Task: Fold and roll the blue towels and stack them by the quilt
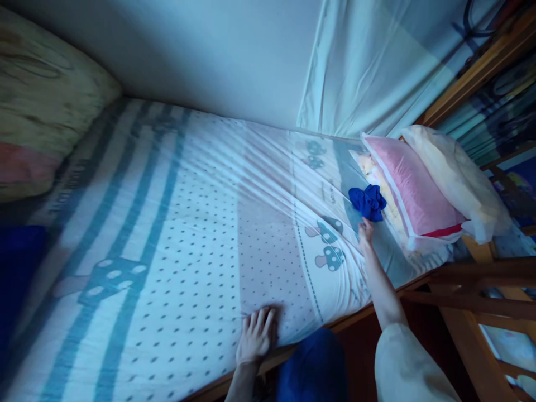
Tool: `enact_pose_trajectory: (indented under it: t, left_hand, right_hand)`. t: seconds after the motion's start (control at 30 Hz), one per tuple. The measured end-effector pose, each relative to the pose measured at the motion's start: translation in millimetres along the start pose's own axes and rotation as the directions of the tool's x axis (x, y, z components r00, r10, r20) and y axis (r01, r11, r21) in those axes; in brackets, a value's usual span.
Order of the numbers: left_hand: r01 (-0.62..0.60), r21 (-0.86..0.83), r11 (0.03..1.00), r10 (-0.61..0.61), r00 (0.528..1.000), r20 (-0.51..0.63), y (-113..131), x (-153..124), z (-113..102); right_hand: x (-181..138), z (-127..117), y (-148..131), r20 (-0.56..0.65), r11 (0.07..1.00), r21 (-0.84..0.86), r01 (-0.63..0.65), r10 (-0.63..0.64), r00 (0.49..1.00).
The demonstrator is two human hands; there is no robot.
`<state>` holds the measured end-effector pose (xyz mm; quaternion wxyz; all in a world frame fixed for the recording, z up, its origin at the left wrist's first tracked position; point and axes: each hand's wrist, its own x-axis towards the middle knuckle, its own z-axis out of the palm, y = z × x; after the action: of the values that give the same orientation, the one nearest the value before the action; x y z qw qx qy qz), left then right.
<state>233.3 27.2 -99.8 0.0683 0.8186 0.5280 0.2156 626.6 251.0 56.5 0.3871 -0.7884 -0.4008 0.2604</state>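
My left hand point(254, 336) lies flat, fingers spread, on the patterned bed sheet point(176, 223) near the mattress's front edge. My right hand point(365, 230) is stretched far out across the bed and touches the lower edge of a crumpled blue cloth point(368, 201). Its fingers are bunched toward the cloth, but whether they grip it is unclear. The blue cloth sits on the sheet against a pink pillow point(412, 187). The sheet shows stripes, dots and mushroom prints and lies stretched with faint creases.
A cream pillow point(456, 173) leans behind the pink one at the right. A large patterned cushion point(37, 106) fills the upper left. A white cloth point(368, 61) hangs on the wall. A wooden bed frame point(473, 290) and shelves point(498, 95) stand at the right.
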Motion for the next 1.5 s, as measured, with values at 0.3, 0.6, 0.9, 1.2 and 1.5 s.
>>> enact_pose_trajectory:
  t: [0.3, 0.6, 0.9, 1.2, 1.5]
  left_hand:
    - [-0.034, 0.065, 0.997, 0.037, 0.998, -0.041, 4, 3, -2]
    - [0.015, 0.031, 0.999, -0.018, 0.995, 0.098, 3, 8, -6]
    - [0.243, -0.393, 0.887, -0.159, 0.959, 0.233, 10, 50, -54]
    - [0.083, -0.421, 0.903, 0.167, 0.836, 0.522, 40, -9, -219]
    - [0.035, -0.447, 0.894, 0.076, 0.971, 0.229, 68, -146, -295]
  right_hand:
    - [-285, 5, 36, 0.159, 0.954, 0.055, 0.294, -0.299, 0.941]
    - [-361, 0, -5, 0.203, 0.822, -0.095, 0.562, -0.536, 0.819]
    - [-361, 22, -22, 0.177, 0.728, -0.054, 0.683, -0.667, 0.724]
    - [-437, 41, -38, 0.271, 0.726, 0.164, 0.668, -0.685, 0.677]
    - [-577, 39, -2, 0.112, 0.687, 0.420, 0.594, -0.688, 0.717]
